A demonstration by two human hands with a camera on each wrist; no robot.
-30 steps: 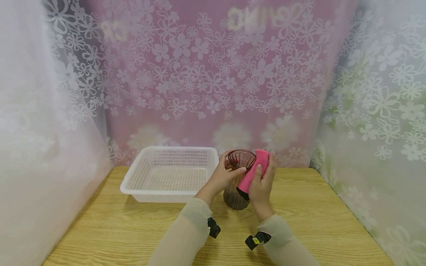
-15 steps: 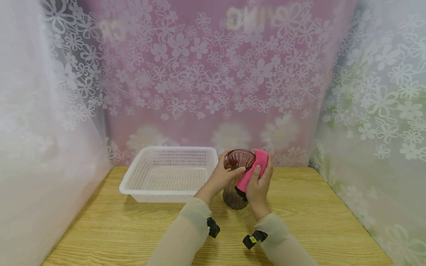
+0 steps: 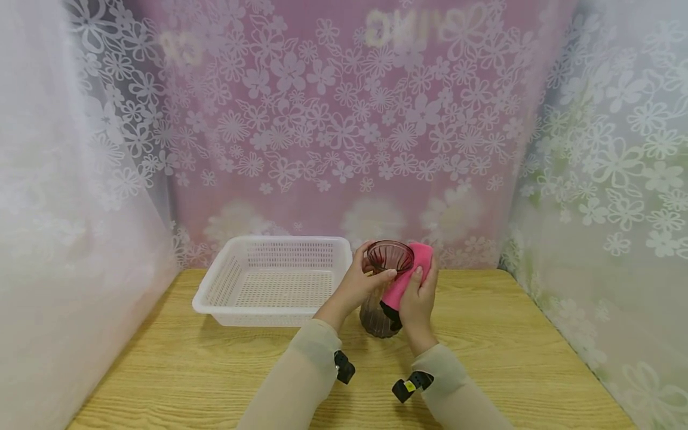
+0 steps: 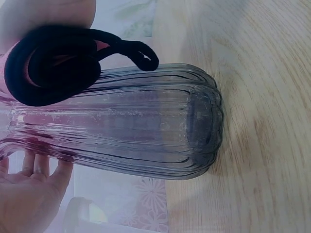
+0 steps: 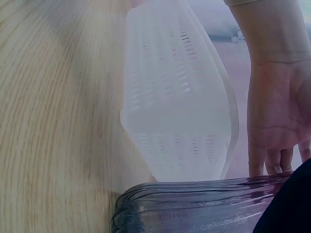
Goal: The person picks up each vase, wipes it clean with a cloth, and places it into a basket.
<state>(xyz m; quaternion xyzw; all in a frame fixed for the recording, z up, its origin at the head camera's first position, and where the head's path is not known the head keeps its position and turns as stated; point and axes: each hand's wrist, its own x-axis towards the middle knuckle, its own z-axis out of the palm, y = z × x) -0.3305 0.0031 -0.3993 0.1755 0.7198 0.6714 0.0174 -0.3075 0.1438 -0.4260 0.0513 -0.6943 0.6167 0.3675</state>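
A ribbed glass vase, pinkish at the top and greyish at the base, stands on the wooden table. My left hand grips it just below the flared rim, thumb in front. A pink towel with a black edge lies against the vase's right side, held in my right hand. In the left wrist view, the towel's black end looks rolled, with a loop sticking out beside the glass. The right wrist view shows my left hand's fingers by the vase wall.
A white perforated plastic basket sits on the table left of the vase, close to my left hand. Flower-patterned curtains hang behind the table and along both sides.
My right hand and the towel have shifted slightly left along the vase. The left hand keeps its grip, and the basket stays put.
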